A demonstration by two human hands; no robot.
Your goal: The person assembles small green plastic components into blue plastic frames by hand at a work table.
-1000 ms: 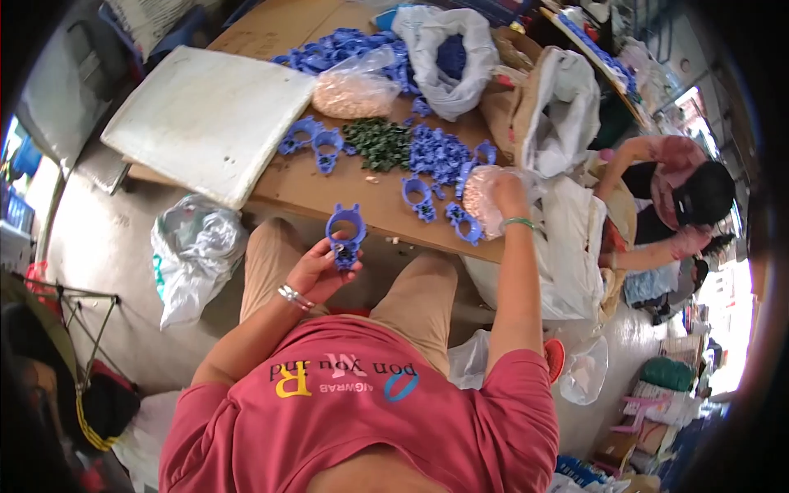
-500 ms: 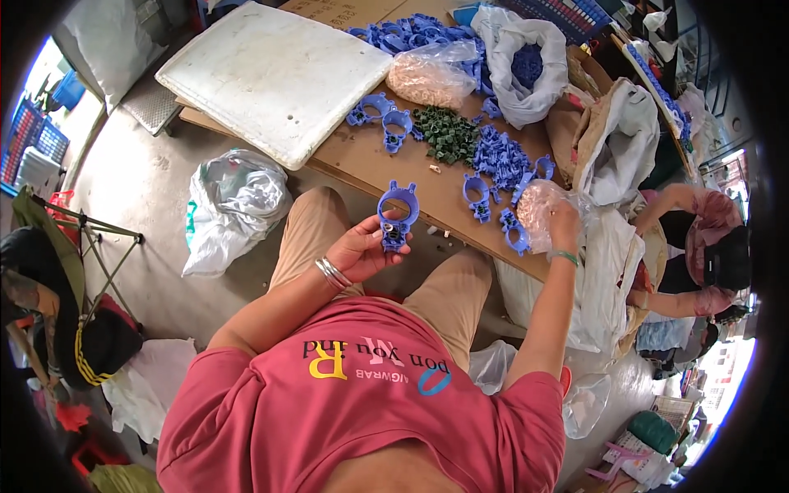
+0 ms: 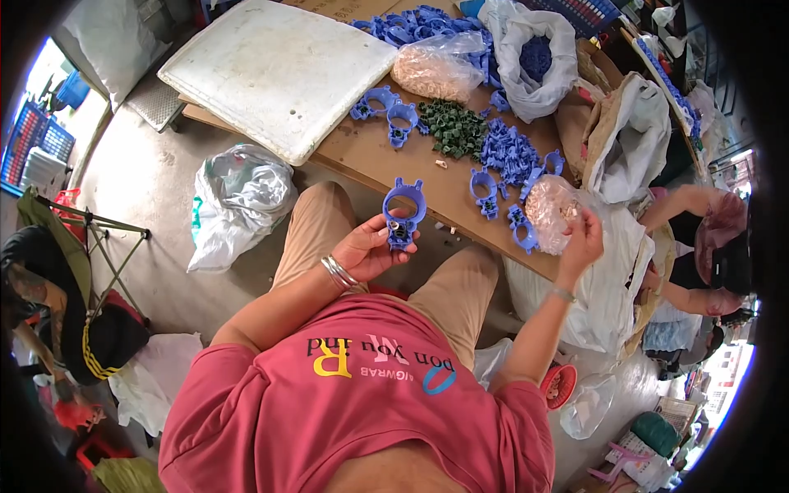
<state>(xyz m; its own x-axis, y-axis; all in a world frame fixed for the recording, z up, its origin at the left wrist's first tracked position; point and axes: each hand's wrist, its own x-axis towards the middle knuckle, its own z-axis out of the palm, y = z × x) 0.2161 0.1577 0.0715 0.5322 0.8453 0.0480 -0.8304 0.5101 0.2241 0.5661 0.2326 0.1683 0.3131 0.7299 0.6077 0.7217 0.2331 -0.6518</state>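
Note:
My left hand (image 3: pixel 370 249) is closed around the lower part of a blue plastic ring-shaped part (image 3: pixel 401 234), held upright above my lap. Its round opening faces up, and small dark and metallic bits sit in its base. My right hand (image 3: pixel 582 246) is pinched at the near right edge of a clear bag of small pale pieces (image 3: pixel 546 209). What looks like one pale piece shows at the fingertips. Beside that bag lie blue ring parts (image 3: pixel 483 195) and a heap of small blue pieces (image 3: pixel 507 154). A pile of dark green pieces (image 3: pixel 454 129) is further left.
A white foam board (image 3: pixel 275 78) covers the table's left side. At the back are more blue parts (image 3: pixel 419 26), a second bag of pale pieces (image 3: pixel 438 72) and a white sack (image 3: pixel 514 49). A red basket (image 3: pixel 560 386) stands below my right arm. Another person's arm (image 3: pixel 686 205) is at the right.
My right hand has drawn back from the bag of pale pieces, toward me and slightly right. My left hand still holds the blue ring part. The whole view has shifted slightly.

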